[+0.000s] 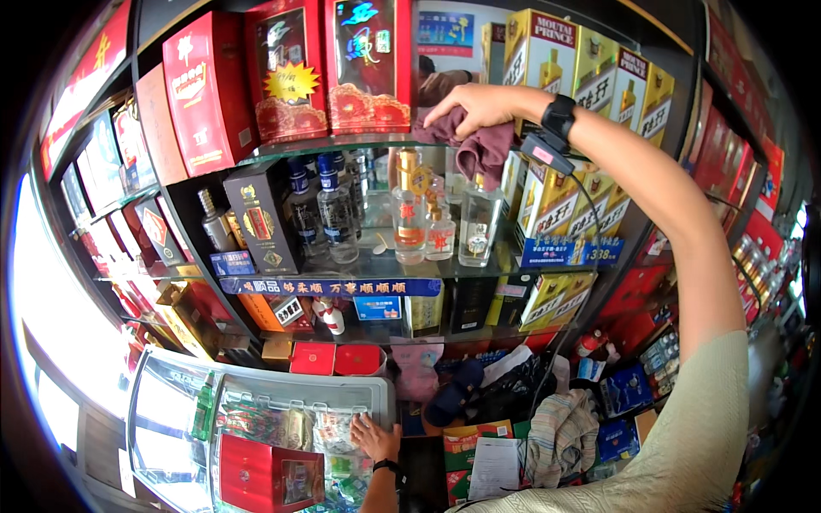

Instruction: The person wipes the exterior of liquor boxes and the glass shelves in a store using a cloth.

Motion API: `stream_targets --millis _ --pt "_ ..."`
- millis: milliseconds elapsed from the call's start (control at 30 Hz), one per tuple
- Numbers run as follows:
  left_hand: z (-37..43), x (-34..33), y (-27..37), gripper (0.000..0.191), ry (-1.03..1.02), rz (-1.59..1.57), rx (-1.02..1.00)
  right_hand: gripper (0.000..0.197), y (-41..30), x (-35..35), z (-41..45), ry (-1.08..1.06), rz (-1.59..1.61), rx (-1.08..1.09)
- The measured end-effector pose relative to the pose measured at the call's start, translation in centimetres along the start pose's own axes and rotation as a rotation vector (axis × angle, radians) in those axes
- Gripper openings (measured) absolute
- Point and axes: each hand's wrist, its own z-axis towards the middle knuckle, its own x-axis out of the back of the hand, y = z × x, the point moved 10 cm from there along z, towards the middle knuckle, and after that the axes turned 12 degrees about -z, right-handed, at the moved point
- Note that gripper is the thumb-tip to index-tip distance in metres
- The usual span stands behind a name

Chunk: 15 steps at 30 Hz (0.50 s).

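Observation:
My right hand (pixel 474 106) presses a bunched purple cloth (pixel 490 151) onto the upper glass shelf (pixel 295 147), and part of the cloth hangs over the shelf's front edge. Just left of that hand stands a red liquor gift box (pixel 370 64); yellow and white Moutai Prince boxes (pixel 545 51) are to its right. Below the hanging cloth is a clear glass bottle (pixel 480 221), its top partly hidden by the cloth. Lower down, my left hand (pixel 375 437) lies with fingers apart on the glass top of a chest freezer (pixel 256 379). It holds nothing.
Glass bottles (pixel 337 218) crowd the middle shelf. On the freezer stand a red box (pixel 269 471) and a green bottle (pixel 204 407). A cable (pixel 587 192) hangs from my right wrist. Striped fabric (pixel 561 436), a paper sheet (pixel 494 468) and a black plastic bag (pixel 523 391) lie below.

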Motion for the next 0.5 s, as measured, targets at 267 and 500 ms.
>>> stream_targets --millis 267,500 --pt "-0.2 -1.3 -0.3 0.088 0.001 -0.02 -0.034 0.043 6.5 -2.1 4.3 -0.08 -0.178 -0.248" --pt "-0.2 -2.3 2.5 0.09 -0.036 -0.099 -0.06 0.041 13.3 -3.6 4.9 -0.089 -0.312 -0.236"
